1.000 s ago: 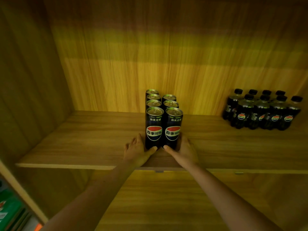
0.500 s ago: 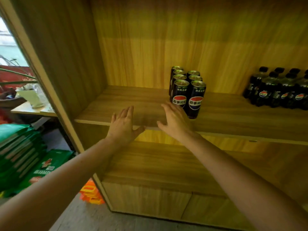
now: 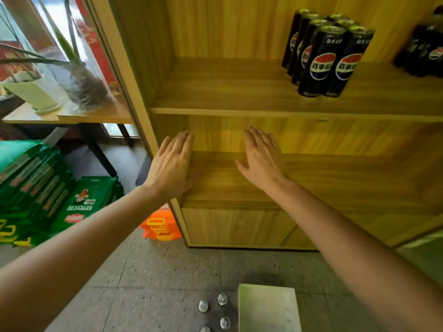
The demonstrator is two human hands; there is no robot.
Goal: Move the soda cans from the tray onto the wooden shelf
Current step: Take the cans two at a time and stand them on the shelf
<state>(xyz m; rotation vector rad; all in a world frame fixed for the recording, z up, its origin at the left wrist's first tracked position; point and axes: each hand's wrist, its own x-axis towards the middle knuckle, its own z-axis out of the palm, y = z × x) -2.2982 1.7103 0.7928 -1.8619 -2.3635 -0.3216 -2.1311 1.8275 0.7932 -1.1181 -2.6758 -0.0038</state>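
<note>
**Both hands empty in front of the shelf unit; cans stand on its upper board**

The tall black soda cans with red, white and blue round logos [image 3: 321, 65] stand upright on the upper board of the light-brown wooden shelf unit [image 3: 227, 92], toward its right part. They form two tight rows running front to back. Four cans show in the left row and about three silver-green tops in the right row. The rear ones overlap, so the exact total is not sure. Further right on the same board is a cluster of dark plastic bottles [image 3: 429, 53], cut by the frame edge and too blurred to count.

The left hand [image 3: 171, 164] and the right hand [image 3: 261, 159] are raised before the unit's lower compartment, below the can board, palms away. The fingers [image 3: 179, 144] of both are straight and released, grasping nothing. The left hand overlaps the unit's left front edge. I cannot tell whether either hand touches the wood.

On the grey speckled floor [image 3: 155, 271] in front of the unit, four silver can tops [image 3: 203, 306] show, just left of one pale green rectangular surface [image 3: 268, 307]. Whether they sit in a tray cannot be told.

Left of the unit lie stacked green printed sacks [image 3: 36, 183], and one orange pack [image 3: 160, 226] rests against its base. A wooden desk [image 3: 72, 116] there carries one white square plant pot [image 3: 33, 94].
</note>
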